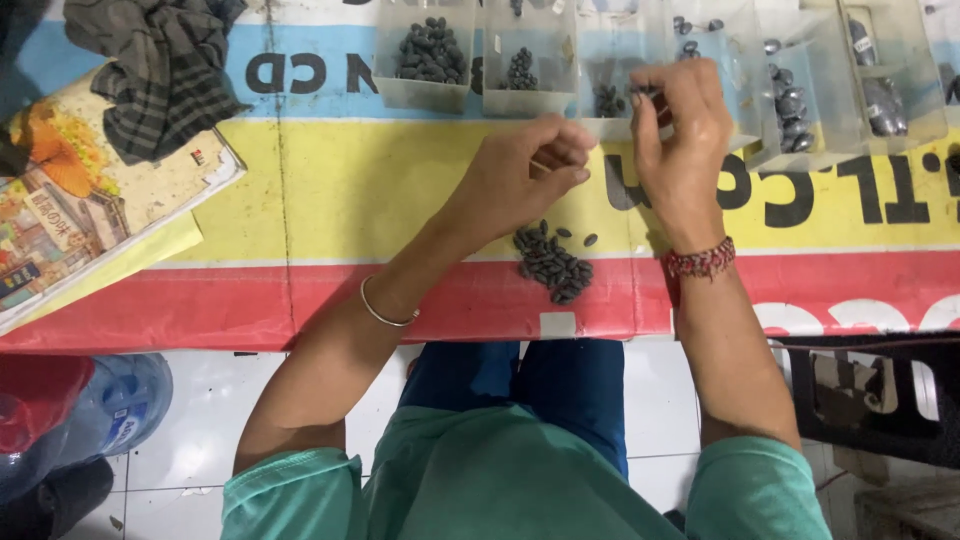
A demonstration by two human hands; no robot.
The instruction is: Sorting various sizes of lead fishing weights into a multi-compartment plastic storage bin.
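Note:
A small heap of dark oval pellets (553, 264) lies on the yellow and red banner-covered table (350, 200). Just above the heap, my left hand (525, 175) is curled with its fingertips pinched together, seemingly on a thin pale piece too small to tell. My right hand (680, 135) is raised beside it, thumb and finger pinched on a small dark pellet near a clear tray of pellets (606, 100). A thin bangle circles my left wrist and a red beaded bracelet my right wrist.
Clear plastic trays (430, 55) with dark pellets of different sizes line the far side. A dark checked cloth (160, 60) and picture books (70, 210) lie at the left. A water bottle (125, 400) stands on the tiled floor; a black crate (870, 390) at right.

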